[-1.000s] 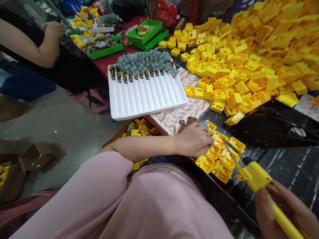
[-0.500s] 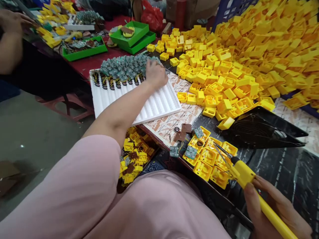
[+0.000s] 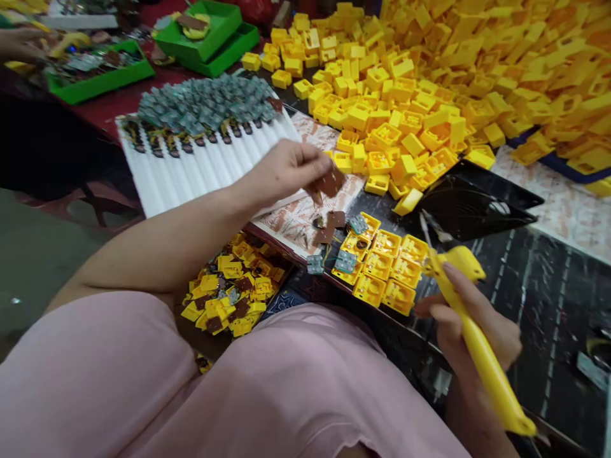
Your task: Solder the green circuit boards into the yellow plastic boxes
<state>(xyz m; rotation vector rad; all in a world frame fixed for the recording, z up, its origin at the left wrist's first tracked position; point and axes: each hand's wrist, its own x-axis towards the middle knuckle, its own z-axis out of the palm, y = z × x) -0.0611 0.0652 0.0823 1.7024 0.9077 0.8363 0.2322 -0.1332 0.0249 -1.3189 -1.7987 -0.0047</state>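
My left hand [image 3: 286, 168] pinches brown circuit boards [image 3: 331, 182] above the bench edge; how many is hard to tell. My right hand [image 3: 482, 318] is wrapped round a yellow soldering iron [image 3: 484, 362], its tip pointing away from me. Left of the iron, several open yellow plastic housings [image 3: 379, 266] sit in a tight block. Small grey-green boards [image 3: 345, 261] with wires rest on and beside the block's left side. Close to them lie more brown boards [image 3: 325, 235] and a small round dark part [image 3: 318, 222].
A white ridged foam tray [image 3: 191, 184] carries rows of wired grey-green parts [image 3: 205, 105]. Yellow housings [image 3: 382, 121] are heaped at the back right, before a black tray [image 3: 472, 203]. Green trays [image 3: 205, 32] stand at the back. A filled box of yellow parts [image 3: 233, 286] is below the bench.
My left hand has come from the foam tray's far end towards me, now with brown boards in it. The soldering iron has lifted away from the housings and turned more upright.
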